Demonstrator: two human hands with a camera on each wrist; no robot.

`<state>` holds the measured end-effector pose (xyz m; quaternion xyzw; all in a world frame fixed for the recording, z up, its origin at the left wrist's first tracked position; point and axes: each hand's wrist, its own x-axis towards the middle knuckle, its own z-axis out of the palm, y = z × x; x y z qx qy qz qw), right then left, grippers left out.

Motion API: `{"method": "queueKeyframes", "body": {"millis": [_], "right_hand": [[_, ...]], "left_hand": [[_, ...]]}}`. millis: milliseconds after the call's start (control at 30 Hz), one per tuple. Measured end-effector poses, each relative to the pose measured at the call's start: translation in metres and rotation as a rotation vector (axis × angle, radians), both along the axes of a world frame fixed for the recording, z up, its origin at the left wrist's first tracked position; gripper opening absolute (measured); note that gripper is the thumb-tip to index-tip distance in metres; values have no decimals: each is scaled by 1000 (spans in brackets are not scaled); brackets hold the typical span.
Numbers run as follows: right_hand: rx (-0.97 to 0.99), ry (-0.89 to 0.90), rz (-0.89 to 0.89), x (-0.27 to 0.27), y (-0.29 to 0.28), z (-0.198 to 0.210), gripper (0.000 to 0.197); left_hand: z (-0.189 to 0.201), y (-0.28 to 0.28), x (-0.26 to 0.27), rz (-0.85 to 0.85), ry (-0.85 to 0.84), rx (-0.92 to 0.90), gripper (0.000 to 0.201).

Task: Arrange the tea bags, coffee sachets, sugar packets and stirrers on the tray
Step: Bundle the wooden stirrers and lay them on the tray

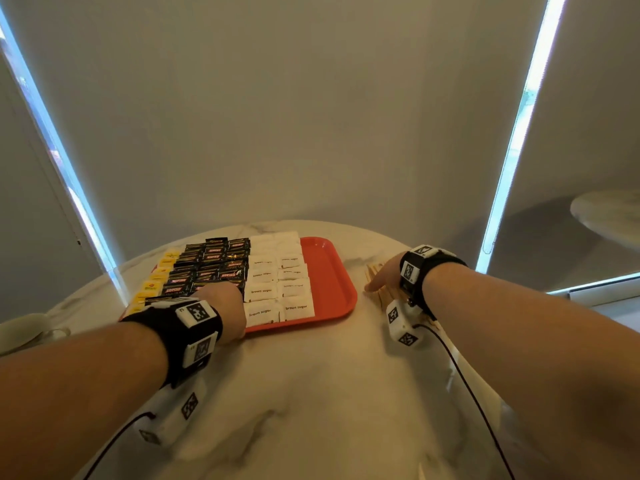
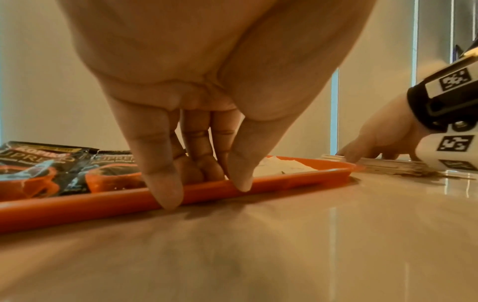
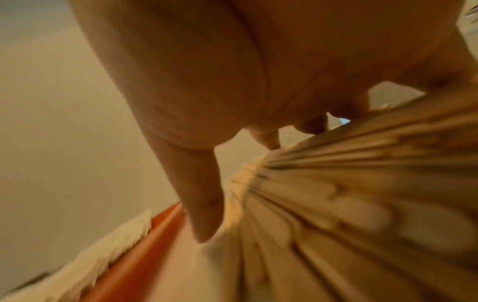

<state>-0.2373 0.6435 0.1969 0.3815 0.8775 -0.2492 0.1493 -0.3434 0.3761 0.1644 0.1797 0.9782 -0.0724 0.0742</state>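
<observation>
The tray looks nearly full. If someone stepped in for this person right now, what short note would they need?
Left hand: fingers straight, resting at the near rim of the orange tray, holding nothing.
Right hand: fingers spread on the pile of wooden stirrers, which lies on the table right of the tray; no clear grip.
Done: yellow tea bags, black coffee sachets and white sugar packets lie in rows on the tray.
Left: put the stirrers on the tray's bare right strip.
</observation>
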Motion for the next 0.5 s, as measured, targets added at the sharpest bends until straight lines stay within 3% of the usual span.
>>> {"method": "queueKeyframes", "body": {"millis": [167, 300, 400, 500], "right_hand": [[333, -114, 260, -2, -15, -6, 52], [363, -162, 310, 10, -26, -11, 52], [325, -164, 274, 23, -36, -16, 73], [250, -162, 327, 46, -56, -15, 80]], "left_hand": [[6, 5, -12, 16, -19, -28, 38], [8, 8, -19, 3, 24, -92, 36], [9, 10, -23, -18, 48, -145, 37], [14, 10, -24, -44, 59, -162, 38]]}}
